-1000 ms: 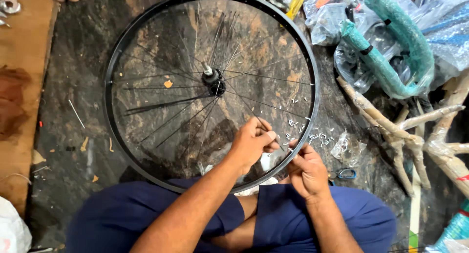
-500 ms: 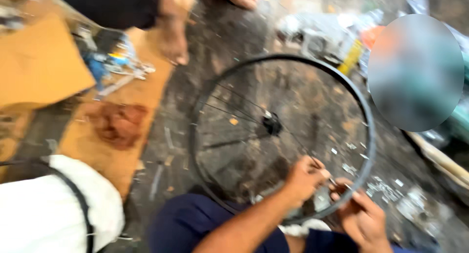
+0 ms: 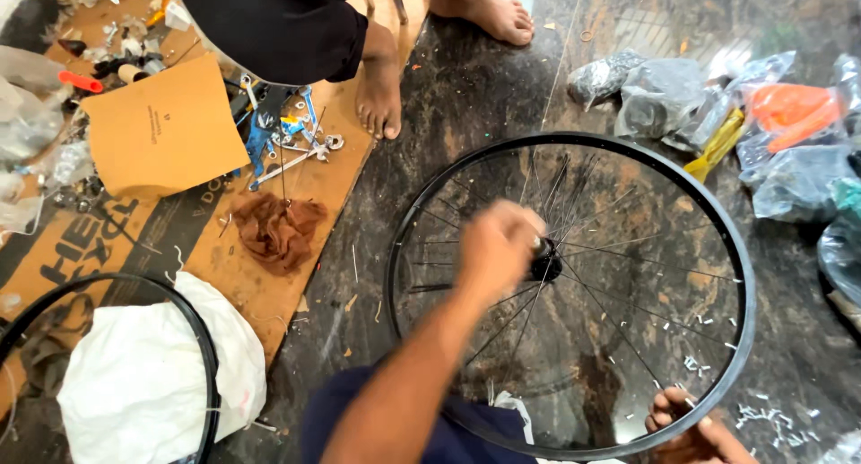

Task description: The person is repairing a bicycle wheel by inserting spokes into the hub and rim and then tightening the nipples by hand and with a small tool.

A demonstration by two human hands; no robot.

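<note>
A black bicycle wheel rim with thin spokes and a dark hub lies flat on the dark stone floor in front of my knees. My left hand hovers blurred over the spokes just left of the hub, fingers curled; whether it holds anything is unclear. At the near right edge of the rim, my right hand has its fingers closed on the rim. Small silver spoke nipples lie scattered beside that hand.
Another person's bare feet stand on the floor beyond the wheel, on flattened cardboard. Spanners and a brown rag lie there. A second rim circles a white sack at left. Plastic bags crowd the right.
My view swung left and up, showing the other person and the cardboard. My left hand left the rim's near edge and rose toward the hub. The right hand stayed at the rim.
</note>
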